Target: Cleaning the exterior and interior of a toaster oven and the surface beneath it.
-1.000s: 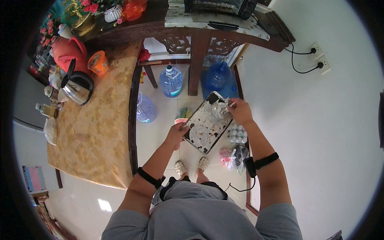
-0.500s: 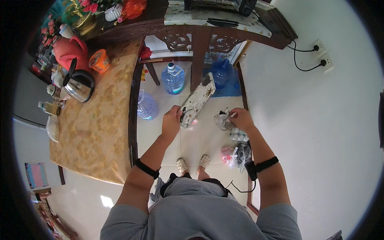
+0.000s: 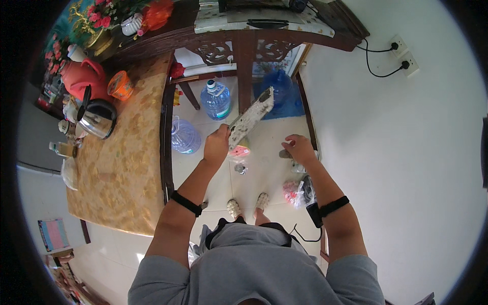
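Observation:
My left hand [image 3: 217, 146] is closed round the lower end of a long, narrow white piece [image 3: 250, 118] with dark specks. It slants up to the right over the floor, and its material cannot be told. My right hand [image 3: 301, 149] is held to the right of it, apart from it, with thumb and fingers curled toward each other. Just below those fingertips shows a small grey lump [image 3: 285, 154]; whether they grip it is unclear. Under the white piece, a pink-red item in clear plastic [image 3: 240, 149] is partly covered.
Large water bottles [image 3: 216, 100] stand ahead on the tiles; a blue one [image 3: 278, 89] is behind. Plastic bags [image 3: 292, 194] lie by the right wall. On the left, a patterned table [image 3: 132, 168] carries a steel kettle [image 3: 96, 122], a red jug [image 3: 84, 76] and an orange tub [image 3: 120, 85].
The white piece has turned so that less of its broad face shows. The crumpled grey-white thing at my right hand now shows only as a smaller grey lump. The view has shifted slightly.

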The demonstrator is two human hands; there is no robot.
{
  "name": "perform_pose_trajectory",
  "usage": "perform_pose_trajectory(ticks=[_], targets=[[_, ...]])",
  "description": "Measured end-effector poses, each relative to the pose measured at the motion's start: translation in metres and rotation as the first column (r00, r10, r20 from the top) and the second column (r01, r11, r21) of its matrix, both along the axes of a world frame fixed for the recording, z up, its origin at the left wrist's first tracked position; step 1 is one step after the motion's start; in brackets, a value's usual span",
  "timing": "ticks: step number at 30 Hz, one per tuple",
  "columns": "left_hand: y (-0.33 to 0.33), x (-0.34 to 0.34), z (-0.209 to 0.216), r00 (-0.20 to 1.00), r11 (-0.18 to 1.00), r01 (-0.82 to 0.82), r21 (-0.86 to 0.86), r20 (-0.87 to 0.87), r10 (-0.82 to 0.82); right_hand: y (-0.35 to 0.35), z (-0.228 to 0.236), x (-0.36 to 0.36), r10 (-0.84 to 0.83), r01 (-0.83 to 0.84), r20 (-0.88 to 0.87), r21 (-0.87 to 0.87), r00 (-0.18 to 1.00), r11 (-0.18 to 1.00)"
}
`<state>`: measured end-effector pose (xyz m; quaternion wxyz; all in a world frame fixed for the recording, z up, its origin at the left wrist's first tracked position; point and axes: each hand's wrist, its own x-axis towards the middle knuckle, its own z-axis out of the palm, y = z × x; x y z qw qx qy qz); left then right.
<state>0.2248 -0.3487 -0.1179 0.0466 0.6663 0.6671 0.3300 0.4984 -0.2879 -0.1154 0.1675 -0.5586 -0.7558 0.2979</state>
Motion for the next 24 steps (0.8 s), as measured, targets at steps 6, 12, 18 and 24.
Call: perform_pose_trajectory(ticks=[6,12,18,24], targets=[[0.006,0.007,0.006,0.999,0.998,-0.019,0.063,0.036,0.017,0.002,-0.002,0.012,-0.185,0.187,-0.141,0.001,0.973,0.982],[0.009,0.014,0.014,0.96,0.995,-0.079,-0.065,0.264,0.093,0.009,-0.006,0.025,-0.358,0.304,-0.357,-0.199,0.863,0.932],[0.0,0.022,-0.001,0.75,0.971,-0.005,-0.24,0.642,0.163,-0.008,0.047,-0.036,0.059,0.232,-0.492,0.51,0.868,0.829],[-0.011,0.052,0.036,0.71,0.965,0.085,-0.248,0.695,0.116,0.0,0.035,-0.078,0.259,-0.101,-0.091,0.759,0.962,0.643]])
